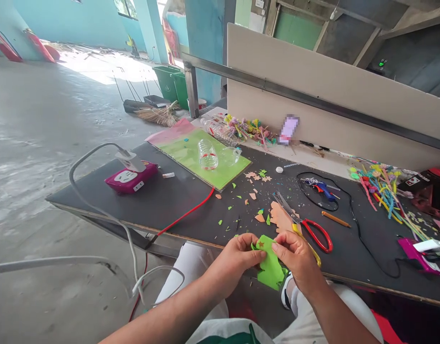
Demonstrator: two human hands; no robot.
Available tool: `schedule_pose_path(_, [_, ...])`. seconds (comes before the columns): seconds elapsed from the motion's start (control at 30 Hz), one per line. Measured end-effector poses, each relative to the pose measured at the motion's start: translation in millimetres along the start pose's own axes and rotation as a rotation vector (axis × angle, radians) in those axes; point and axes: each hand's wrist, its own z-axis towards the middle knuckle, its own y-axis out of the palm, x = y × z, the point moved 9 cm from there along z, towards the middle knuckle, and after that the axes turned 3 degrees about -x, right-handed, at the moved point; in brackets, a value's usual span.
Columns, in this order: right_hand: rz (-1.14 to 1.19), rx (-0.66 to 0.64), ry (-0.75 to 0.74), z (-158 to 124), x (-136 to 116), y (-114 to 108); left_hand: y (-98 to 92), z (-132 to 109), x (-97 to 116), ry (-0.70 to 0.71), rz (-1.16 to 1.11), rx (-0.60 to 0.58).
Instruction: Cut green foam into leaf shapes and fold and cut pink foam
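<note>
Both hands hold a green foam cut-out (270, 267) just in front of the near edge of the black table (162, 200). My left hand (234, 260) pinches its left side with closed fingers. My right hand (296, 258) grips its right side, thumb pressed on top. A small orange star shape sits on the upper part of the foam. Red and yellow handled scissors (305, 227) lie on the table just beyond my right hand, beside a peach foam piece (280, 217).
Foam scraps are scattered over the table. A green foam sheet (201, 160) carries a clear plastic bottle (208, 155). A pink power strip (131, 179) with a white charger sits left. A blue glue gun (322, 188), pencil (335, 219) and colourful pipe cleaners (380, 191) lie right.
</note>
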Motion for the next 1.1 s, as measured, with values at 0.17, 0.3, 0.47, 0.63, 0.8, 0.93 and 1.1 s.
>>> schedule_pose_path(0.17, [-0.003,-0.164,0.009,0.5,-11.6,12.7,-1.3,2.2,0.4,-0.032,0.044,-0.056])
schedule_pose_path(0.3, [-0.062,-0.156,0.021,-0.2,-11.7,11.6,-0.4,1.6,3.5,-0.021,0.046,-0.045])
schedule_pose_path(0.47, [0.077,-0.125,0.043,-1.5,-1.6,11.6,5.0,-2.0,0.3,-0.053,-0.068,-0.033])
schedule_pose_path(0.63, [0.178,-0.084,0.073,-1.8,3.9,13.5,1.7,-4.7,-8.2,-0.078,-0.160,0.062])
schedule_pose_path(0.8, [0.147,-0.046,0.039,-2.4,1.3,13.7,4.4,-8.5,-10.7,-0.061,-0.228,0.118])
schedule_pose_path(0.93, [-0.009,-0.019,0.010,-1.0,3.1,13.0,-5.2,-11.8,-7.7,-0.009,-0.169,0.212])
schedule_pose_path(1.1, [-0.147,-0.024,-0.038,2.1,4.1,15.4,-12.8,-12.8,3.3,0.077,-0.005,0.228])
